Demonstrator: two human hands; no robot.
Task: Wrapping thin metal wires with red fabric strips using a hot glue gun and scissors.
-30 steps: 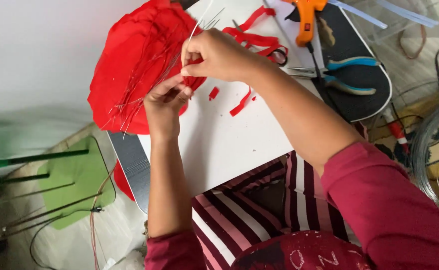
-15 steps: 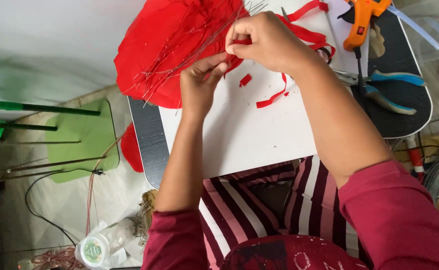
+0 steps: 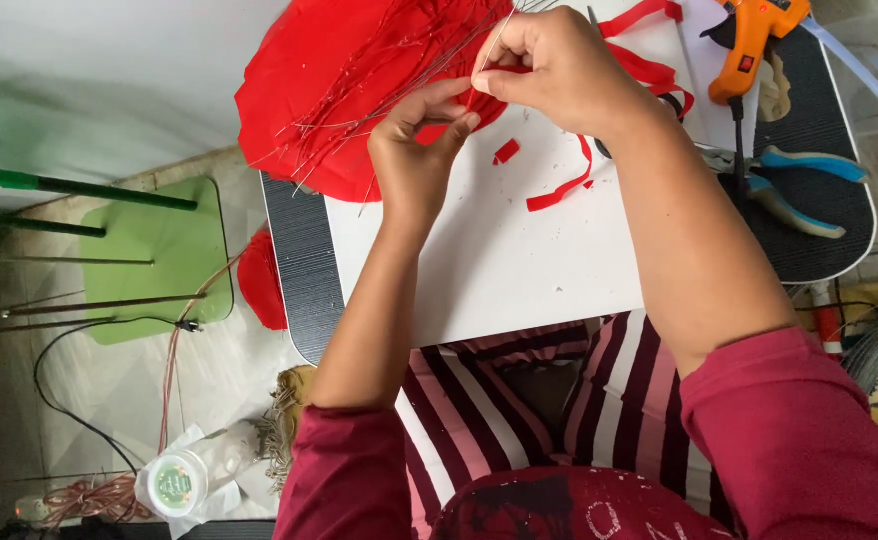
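Partly, the head view is cutting things off: the red fabric sheet (image 3: pixel 339 90) and the bundle of thin wires (image 3: pixel 399 85) are running past the top edge, and the orange glue gun (image 3: pixel 754 45) is losing its top there too. What sits between the fingertips is too small to make out fully. The fabric is looking sheer and crumpled; the wires are fine, stiff and silvery, fanning across it. Narrow red ribbon strips (image 3: pixel 559 190) are lying curled on the smooth white board covering the dark ribbed bench (image 3: pixel 304 270). The left hand (image 3: pixel 419 150) is pinching narrowly at a red strip beside the wires. The right hand (image 3: pixel 554 65) is curling closed, gripping one thin wire. Blue-handled pliers (image 3: pixel 799 185) are resting nearby.
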